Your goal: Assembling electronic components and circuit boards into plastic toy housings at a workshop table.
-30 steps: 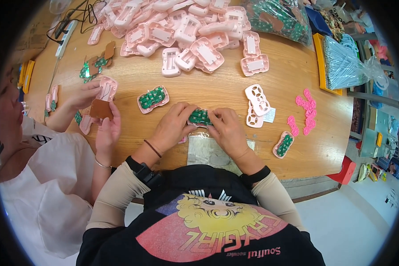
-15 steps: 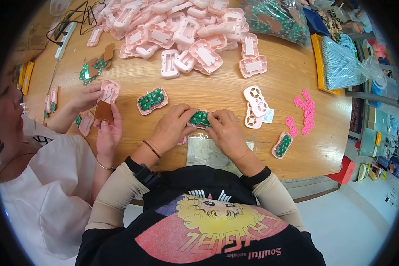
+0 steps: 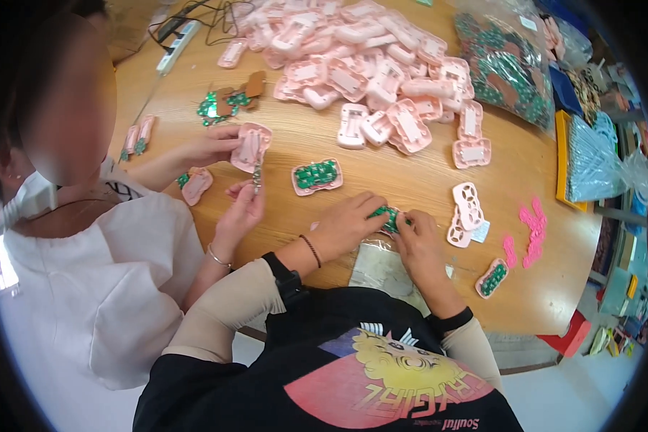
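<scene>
Between my two hands, low over the table, sits a green circuit board (image 3: 390, 219) in a pink plastic shell, most of which my fingers cover. My left hand (image 3: 347, 227) grips it from the left, fingers bent over its top. From the other side my right hand (image 3: 421, 245) pinches its right end with thumb and fingertips. A clear plastic sheet or bag (image 3: 381, 268) lies flat just below them. Left of my hands rests another pink shell with a green board in it (image 3: 317, 176). White-pink face plates with cut-out holes (image 3: 468, 209) lie to the right.
A co-worker at left holds a pink half-shell (image 3: 252, 146) and a circuit board (image 3: 257, 175). Pink shells (image 3: 381, 75) are heaped at the back, beside a bag of boards (image 3: 507, 72). Pink button pads (image 3: 533, 230) and a filled shell (image 3: 492, 279) lie right.
The view has swung left, so the table appears shifted right. Both my hands stay on the board and shell. The co-worker's board has turned from its brown face to nearly edge-on.
</scene>
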`<move>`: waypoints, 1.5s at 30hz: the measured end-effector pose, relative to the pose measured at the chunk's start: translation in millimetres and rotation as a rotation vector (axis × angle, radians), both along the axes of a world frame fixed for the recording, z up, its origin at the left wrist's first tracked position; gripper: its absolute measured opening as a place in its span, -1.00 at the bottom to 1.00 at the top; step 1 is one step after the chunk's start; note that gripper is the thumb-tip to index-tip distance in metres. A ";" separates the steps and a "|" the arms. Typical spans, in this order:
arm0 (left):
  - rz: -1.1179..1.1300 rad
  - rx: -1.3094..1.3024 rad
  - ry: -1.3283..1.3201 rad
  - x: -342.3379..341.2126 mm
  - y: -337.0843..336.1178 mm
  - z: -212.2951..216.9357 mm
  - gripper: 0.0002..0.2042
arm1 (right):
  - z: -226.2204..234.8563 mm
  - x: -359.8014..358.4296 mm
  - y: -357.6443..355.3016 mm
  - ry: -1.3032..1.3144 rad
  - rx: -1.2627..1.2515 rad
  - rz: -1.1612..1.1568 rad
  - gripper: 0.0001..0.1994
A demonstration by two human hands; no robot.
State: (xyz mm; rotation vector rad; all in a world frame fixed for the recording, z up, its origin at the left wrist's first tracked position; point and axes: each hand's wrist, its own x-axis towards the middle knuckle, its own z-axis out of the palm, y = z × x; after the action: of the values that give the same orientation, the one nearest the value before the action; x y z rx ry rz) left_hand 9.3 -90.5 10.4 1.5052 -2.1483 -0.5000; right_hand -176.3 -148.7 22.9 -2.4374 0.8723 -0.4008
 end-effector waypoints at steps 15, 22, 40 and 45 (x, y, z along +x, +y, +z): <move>0.110 -0.093 0.085 -6.2 2.5 -17.6 -0.86 | -12.9 -4.0 5.0 -0.015 -0.103 0.000 -0.66; 0.139 -0.117 0.150 -7.2 2.2 -26.3 -0.87 | -13.6 -7.5 5.1 -0.015 -0.134 0.007 -0.66; 0.176 -0.045 0.177 -5.0 1.8 -15.4 -0.86 | -4.1 -31.0 4.1 -0.106 -0.043 -0.028 -0.71; 0.175 -0.006 0.165 -7.2 0.2 -14.1 -0.86 | -10.9 -31.9 14.3 -0.066 -0.049 0.001 -0.71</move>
State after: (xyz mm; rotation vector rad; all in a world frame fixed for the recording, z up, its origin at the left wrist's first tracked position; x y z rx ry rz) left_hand 2.2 -90.2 -3.7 1.5738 -1.8722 -0.5359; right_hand -208.2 -134.4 12.1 -2.4544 0.8424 -0.5043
